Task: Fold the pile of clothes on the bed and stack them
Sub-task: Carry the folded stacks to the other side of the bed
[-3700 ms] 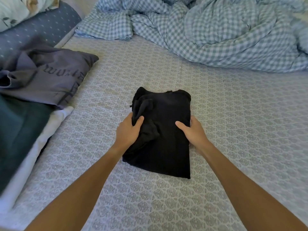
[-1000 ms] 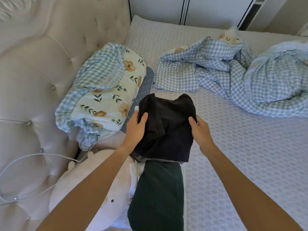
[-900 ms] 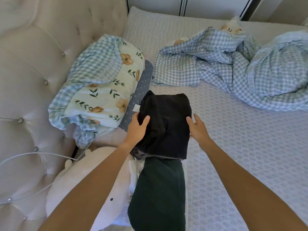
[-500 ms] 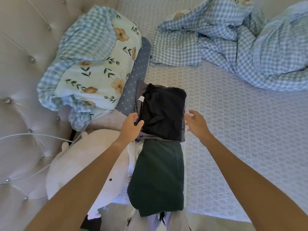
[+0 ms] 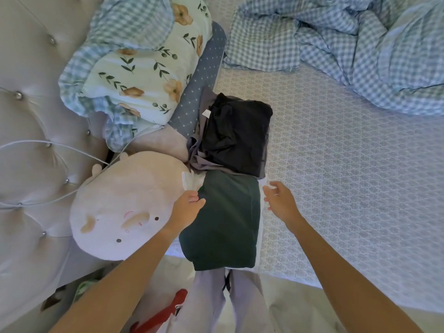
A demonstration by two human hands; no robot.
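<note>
Both hands free, folded clothes stacked at bed edge.
Black folded garment [image 5: 236,135] lies atop grey one by pillow [image 5: 144,68]; dark green fold [image 5: 223,222] nearer. Left hand [image 5: 187,207] and right hand [image 5: 280,200] flank it, fingers loose, gripping nothing.

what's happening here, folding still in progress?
A person is folding clothes on a bed. A folded black garment lies on top of a grey one, beside the pillows. Nearer the person lies a folded dark green garment on something white. Both hands are empty and open: the left hand at the green garment's left edge, the right hand at its right edge. Whether they touch it is unclear.
</note>
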